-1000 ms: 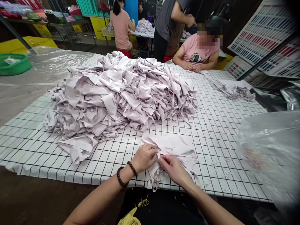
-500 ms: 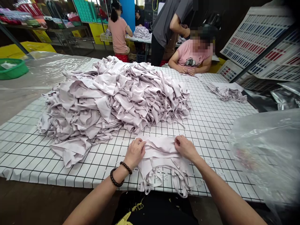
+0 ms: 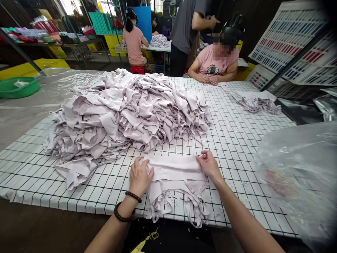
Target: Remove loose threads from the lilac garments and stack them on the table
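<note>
A pale lilac garment (image 3: pixel 175 175) with thin straps lies spread flat at the near edge of the grid-patterned table (image 3: pixel 242 140). My left hand (image 3: pixel 139 175) presses on its left end, fingers laid flat and together. My right hand (image 3: pixel 209 163) holds its right end, fingers curled onto the cloth's edge. The straps hang down over the table's front edge. Just beyond the garment rises a big heap of the same lilac pieces (image 3: pixel 126 112).
A smaller stack of lilac pieces (image 3: pixel 256 102) lies at the far right. A person in a pink shirt (image 3: pixel 217 63) sits at the far side. Clear plastic bagging (image 3: pixel 300 172) bulges at the right; a green basin (image 3: pixel 18 87) sits far left.
My hands have parted from the middle of the garment to its two ends, stretching it out flat across the table edge.
</note>
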The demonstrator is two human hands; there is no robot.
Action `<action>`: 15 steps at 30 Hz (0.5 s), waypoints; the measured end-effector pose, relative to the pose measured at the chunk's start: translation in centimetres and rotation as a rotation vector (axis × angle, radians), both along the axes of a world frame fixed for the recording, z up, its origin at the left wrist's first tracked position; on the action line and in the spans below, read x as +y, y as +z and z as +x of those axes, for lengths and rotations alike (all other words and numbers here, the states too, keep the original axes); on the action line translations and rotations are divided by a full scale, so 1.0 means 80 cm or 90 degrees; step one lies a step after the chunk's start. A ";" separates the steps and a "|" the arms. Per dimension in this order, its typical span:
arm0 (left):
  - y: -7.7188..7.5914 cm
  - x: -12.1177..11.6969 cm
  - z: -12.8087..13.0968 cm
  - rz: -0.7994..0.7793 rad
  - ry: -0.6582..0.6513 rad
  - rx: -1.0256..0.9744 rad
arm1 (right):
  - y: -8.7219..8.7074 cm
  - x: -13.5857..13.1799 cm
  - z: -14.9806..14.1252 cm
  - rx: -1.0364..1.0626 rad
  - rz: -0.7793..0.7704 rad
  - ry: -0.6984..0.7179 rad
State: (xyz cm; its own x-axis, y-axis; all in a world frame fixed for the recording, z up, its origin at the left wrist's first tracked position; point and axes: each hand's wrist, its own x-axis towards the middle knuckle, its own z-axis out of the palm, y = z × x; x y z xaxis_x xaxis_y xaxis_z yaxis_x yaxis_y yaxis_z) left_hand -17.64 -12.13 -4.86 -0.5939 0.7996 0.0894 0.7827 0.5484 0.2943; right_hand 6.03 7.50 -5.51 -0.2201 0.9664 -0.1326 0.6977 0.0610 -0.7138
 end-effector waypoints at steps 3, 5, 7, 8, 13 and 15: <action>0.004 0.007 0.012 -0.025 0.018 0.051 | 0.003 -0.014 0.004 -0.071 0.068 -0.038; 0.004 0.010 0.011 -0.035 0.051 0.041 | 0.003 -0.026 0.007 -0.134 0.090 -0.045; 0.003 0.013 0.003 -0.053 0.084 0.017 | 0.001 -0.037 0.007 -0.179 0.090 -0.022; 0.003 0.014 -0.003 -0.064 0.097 0.000 | -0.001 -0.041 0.007 -0.192 0.086 -0.012; 0.008 0.021 -0.033 -0.130 0.104 -0.156 | -0.005 -0.036 -0.002 -0.185 0.021 -0.016; 0.010 0.023 -0.041 -0.145 0.103 -0.203 | -0.003 -0.032 -0.005 -0.176 0.018 -0.027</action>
